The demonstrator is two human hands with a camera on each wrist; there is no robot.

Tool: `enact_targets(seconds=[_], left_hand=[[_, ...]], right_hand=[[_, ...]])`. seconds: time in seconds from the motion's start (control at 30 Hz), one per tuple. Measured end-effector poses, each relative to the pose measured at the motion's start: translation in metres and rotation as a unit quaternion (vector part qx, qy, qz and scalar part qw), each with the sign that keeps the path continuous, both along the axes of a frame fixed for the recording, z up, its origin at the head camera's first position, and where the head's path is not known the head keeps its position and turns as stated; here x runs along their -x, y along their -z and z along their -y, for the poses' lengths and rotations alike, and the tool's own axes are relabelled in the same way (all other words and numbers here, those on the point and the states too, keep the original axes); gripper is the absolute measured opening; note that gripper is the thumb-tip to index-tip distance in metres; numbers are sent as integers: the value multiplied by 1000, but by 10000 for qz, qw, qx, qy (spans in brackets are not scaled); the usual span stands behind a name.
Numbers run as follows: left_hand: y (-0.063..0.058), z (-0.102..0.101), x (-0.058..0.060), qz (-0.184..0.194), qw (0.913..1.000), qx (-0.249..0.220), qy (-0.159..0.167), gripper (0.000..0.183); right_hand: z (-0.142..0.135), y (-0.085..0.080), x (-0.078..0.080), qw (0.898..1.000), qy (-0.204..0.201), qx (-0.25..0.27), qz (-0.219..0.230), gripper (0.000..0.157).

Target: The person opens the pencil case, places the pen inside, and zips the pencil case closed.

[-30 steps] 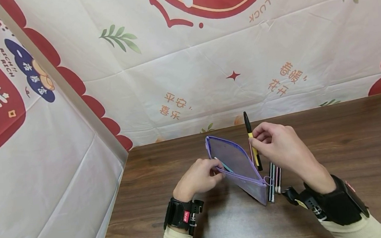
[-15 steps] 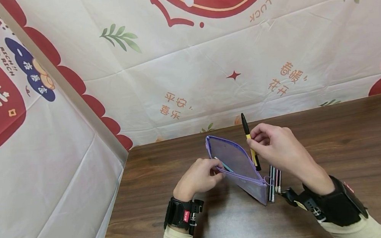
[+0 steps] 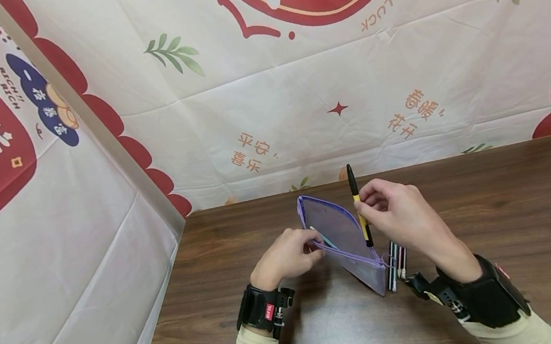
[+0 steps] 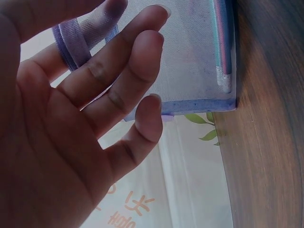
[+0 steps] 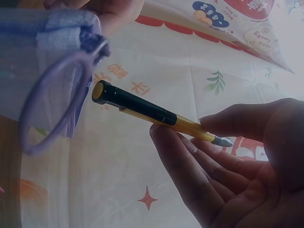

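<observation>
A purple mesh pencil case (image 3: 369, 275) stands on its edge, unzipped with its mouth spread. My left hand (image 3: 286, 255) pinches the near rim between thumb and finger, the other fingers loosely bent in the left wrist view. Through the mesh, pencils (image 4: 222, 52) show inside the case. My right hand (image 3: 400, 207) holds a black-and-yellow pen (image 5: 147, 107) near its middle, between thumb and fingertips. In the head view the pen is nearly upright, its lower end at the right part of the case's mouth; contact cannot be told.
Several pencils (image 3: 393, 268) lie side by side on the brown table (image 3: 524, 214), just right of the case. A purple loop (image 5: 35, 135) hangs from the case's zip end. A printed white cloth (image 3: 274, 105) rises behind the table, another at the left.
My right hand has shifted slightly left with the pen, whose lower end has moved from beside the case's right edge to over its mouth. The left hand and case stay put.
</observation>
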State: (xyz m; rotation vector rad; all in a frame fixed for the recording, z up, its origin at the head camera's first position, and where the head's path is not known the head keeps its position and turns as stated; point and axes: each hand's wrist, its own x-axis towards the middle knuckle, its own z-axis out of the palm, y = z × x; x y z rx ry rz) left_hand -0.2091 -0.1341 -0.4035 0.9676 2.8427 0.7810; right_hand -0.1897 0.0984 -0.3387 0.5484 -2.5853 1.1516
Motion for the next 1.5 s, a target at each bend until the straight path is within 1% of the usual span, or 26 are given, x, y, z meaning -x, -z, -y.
enact_targets(seconds=[0.53,0.8,1.13,1.5], left_hand=[[1,0,1,-35,10000,-15,19,6],[0,0,0,-60,10000,-6,8,6],[0,0,0,-5,10000,1,-4,5],[0,0,1,-76,10000,37,31,4]], right_hand=[[5,1,0,9997,-229,11,128,7],[7,2,0,9996,-224,20,139,7],[9,5,1,9994,-288,-9,168,6],[10,8,3,9993,-331,-48,137,6]])
